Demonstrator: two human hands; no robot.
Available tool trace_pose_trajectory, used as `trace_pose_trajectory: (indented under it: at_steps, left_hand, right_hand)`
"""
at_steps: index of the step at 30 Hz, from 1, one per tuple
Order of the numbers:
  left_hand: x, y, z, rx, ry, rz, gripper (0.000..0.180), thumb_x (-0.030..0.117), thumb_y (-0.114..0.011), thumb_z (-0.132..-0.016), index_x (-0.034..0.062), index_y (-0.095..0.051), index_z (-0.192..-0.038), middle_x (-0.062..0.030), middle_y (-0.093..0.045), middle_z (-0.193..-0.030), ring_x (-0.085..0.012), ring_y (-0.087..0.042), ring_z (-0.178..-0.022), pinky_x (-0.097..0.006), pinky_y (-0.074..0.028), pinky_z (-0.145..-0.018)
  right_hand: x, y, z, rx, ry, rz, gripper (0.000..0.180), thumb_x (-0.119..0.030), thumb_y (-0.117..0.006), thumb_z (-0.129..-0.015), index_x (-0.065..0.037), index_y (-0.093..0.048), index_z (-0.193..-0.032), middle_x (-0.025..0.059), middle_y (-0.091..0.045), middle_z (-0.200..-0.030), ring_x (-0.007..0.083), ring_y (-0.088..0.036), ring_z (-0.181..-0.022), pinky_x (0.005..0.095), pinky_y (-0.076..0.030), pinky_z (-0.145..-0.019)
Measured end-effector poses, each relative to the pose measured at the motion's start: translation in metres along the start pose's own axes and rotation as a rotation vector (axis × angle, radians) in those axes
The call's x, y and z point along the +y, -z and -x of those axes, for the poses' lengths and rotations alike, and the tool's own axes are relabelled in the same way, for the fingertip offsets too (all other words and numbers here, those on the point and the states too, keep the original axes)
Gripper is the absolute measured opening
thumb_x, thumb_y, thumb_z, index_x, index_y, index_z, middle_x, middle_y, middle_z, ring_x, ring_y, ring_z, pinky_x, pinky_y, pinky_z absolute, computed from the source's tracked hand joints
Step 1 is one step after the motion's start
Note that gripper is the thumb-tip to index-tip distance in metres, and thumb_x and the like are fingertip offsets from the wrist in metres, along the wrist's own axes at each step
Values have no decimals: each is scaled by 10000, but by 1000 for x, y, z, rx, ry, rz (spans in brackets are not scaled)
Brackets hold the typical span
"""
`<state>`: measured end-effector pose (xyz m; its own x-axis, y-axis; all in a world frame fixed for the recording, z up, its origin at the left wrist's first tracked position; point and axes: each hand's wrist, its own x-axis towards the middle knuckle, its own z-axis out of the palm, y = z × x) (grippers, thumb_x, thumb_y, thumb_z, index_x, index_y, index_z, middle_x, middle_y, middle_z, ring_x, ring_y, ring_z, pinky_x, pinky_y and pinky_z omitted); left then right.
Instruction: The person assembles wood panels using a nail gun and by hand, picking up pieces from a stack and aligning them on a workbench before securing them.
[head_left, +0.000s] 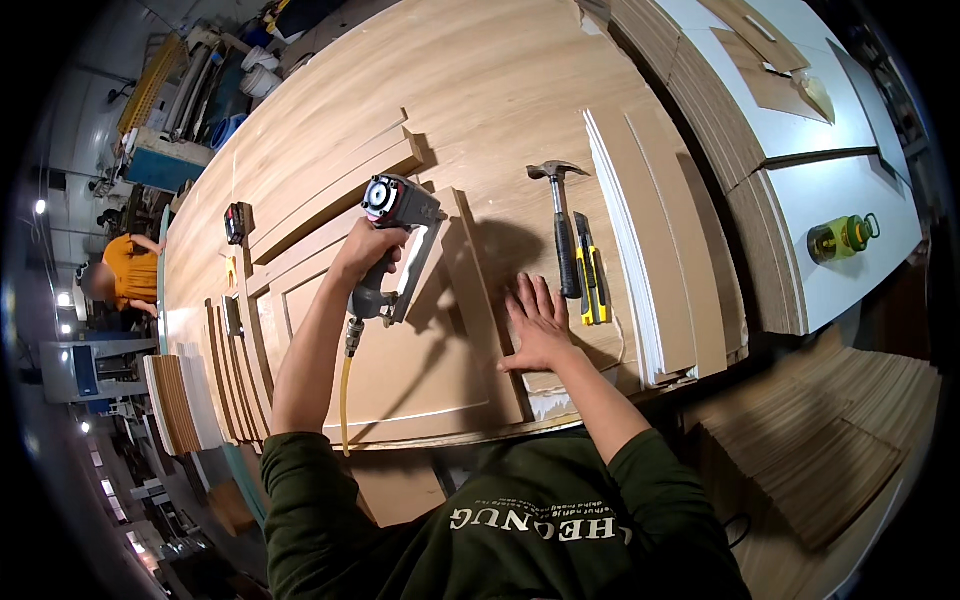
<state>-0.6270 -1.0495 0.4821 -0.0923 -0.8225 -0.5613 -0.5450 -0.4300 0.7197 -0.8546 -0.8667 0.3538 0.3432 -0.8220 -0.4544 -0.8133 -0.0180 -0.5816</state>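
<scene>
A long wooden workbench (500, 70) fills the view, and on it lies a framed door panel (400, 370), its long side running from the near edge away toward the far left. A flat wooden strip (480, 300) lies along the panel's right side, its long axis running from the near edge up and slightly left.

The left hand (372, 245) is clenched around the grip of a nail gun (392, 255), which stands over the strip's far end. The gun's round cap faces up toward the camera and its magazine slants down to the right; a yellow air hose (345, 395) hangs from the handle toward the near edge. The nose seems to rest on the wood, though the gun's body hides the tip.

The right hand (540, 325) lies flat, fingers spread and holding nothing, pressing the strip's near part.

To fire well, the nose should likely sit square on the strip, with the flat hand keeping the wood tight against the frame and well away from the nail line.

Just right of that hand lie a hammer (563, 235) and a yellow utility knife (592, 280), both pointing away along the bench.
</scene>
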Motion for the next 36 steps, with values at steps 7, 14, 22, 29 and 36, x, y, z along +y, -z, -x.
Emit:
trace_pose_trajectory:
  at_steps: [7,14,22,29,36]
  left_hand:
    - [-2,-2,-6,18,23,-26,147,88,-650,-771,-10,-598,-868,-47,-565,-653,-109,-545,-527,-275,-492,-436]
    - [-3,-2,-10,13,7,-15,156,88,-652,-773,-12,-590,-874,-48,-565,-658,-114,-549,-527,-279,-499,-438]
    - [1,-3,-13,0,30,-33,137,83,-654,-785,0,-589,-873,-44,-555,-651,-114,-542,-515,-280,-497,-435]
    - [0,-2,-18,-42,35,-103,113,89,-657,-801,18,-594,-863,-30,-543,-613,-112,-528,-481,-272,-489,-432]
    - [-7,-5,47,-21,8,-82,154,90,-659,-789,-2,-633,-909,-33,-556,-599,-116,-538,-480,-281,-485,-446]
  right_hand:
    - [2,-2,-2,35,16,-19,1298,-552,-812,-534,-106,-121,-1539,189,88,-1598,366,132,-1468,570,18,-1152]
    - [1,2,-2,22,6,-7,1309,-550,-813,-530,-115,-106,-1542,184,82,-1599,364,134,-1468,572,25,-1151]
    - [-3,11,2,-1,-9,-2,1248,-522,-806,-571,-120,-132,-1542,176,73,-1602,352,114,-1475,541,22,-1165]
    - [2,6,0,25,3,14,1185,-554,-794,-577,-103,-231,-1518,184,60,-1601,357,113,-1473,555,25,-1163]
    - [5,-3,-5,-17,-20,25,1333,-610,-798,-519,-178,-74,-1552,196,104,-1593,393,105,-1465,608,6,-1141]
